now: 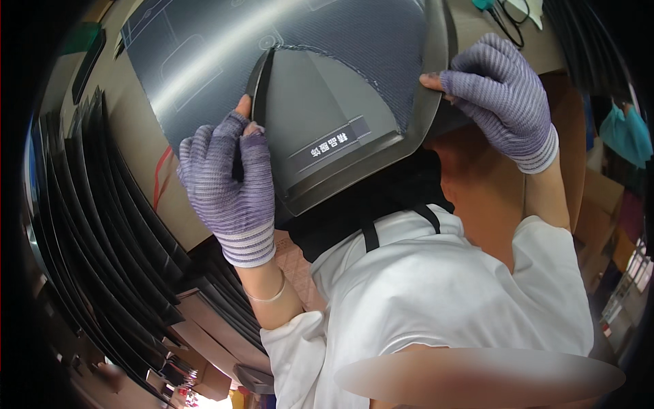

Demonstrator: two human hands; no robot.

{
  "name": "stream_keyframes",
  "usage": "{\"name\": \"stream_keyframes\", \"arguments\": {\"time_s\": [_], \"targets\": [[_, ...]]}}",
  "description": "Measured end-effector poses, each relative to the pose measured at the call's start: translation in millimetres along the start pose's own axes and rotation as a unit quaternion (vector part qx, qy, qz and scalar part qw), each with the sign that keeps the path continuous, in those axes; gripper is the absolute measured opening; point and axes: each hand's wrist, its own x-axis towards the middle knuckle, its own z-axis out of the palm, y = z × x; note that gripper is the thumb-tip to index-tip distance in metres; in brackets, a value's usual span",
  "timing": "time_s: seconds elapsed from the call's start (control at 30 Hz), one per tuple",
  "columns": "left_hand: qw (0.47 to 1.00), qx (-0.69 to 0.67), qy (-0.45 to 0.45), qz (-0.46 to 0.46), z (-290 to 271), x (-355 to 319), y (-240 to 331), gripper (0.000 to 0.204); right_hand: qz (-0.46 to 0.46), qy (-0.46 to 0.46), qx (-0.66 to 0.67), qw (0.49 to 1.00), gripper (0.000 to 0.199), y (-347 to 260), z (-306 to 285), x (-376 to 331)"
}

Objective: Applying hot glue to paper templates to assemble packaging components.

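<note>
A large dark grey sheet-like panel with faint line drawings and a glossy streak lies before me. Its near part has a grey piece with a curved outline and a printed label. A black raised rim runs along the near and right edges. My left hand, in a purple-and-white striped knit glove with bare fingertips, pinches the left edge of the grey piece. My right hand, gloved alike, grips the rim on the right between thumb and fingers, some of them hidden.
Many thin black curved panels stand stacked at the left. More dark panels stand at the upper right. A black cable lies on the far right of the tan table. Cardboard boxes stand at the right.
</note>
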Motion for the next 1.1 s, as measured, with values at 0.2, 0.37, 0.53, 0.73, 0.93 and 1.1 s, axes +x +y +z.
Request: {"name": "stream_keyframes", "arguments": {"time_s": [0.2,0.37,0.53,0.73,0.93,1.1], "targets": [[1.000,-0.002,0.013,-0.001,-0.4,-0.7,1.7,0.022,0.020,-0.005,0.087,0.996,0.028,-10.2,11.2,33.8],[1.000,-0.002,0.002,-0.004,-1.4,0.3,3.8,0.030,0.207,0.095,0.129,0.965,0.040,-38.1,39.9,35.1],[1.000,0.002,-0.009,-0.027,-1.2,-0.7,5.9,0.029,0.188,0.062,0.094,0.976,0.047,-46.3,42.7,42.9],[1.000,-0.003,0.003,-0.017,1.6,-2.0,2.2,0.029,0.135,0.068,0.078,0.985,0.049,-44.0,44.5,45.2],[1.000,0.008,0.014,-0.020,1.4,-1.5,5.6,0.028,0.128,0.036,0.029,0.991,0.038,-47.9,40.1,51.6],[0.999,0.009,0.027,-0.020,3.1,-1.4,8.3,0.027,0.104,-0.021,0.016,0.994,0.035,-40.1,34.2,58.5]]}}
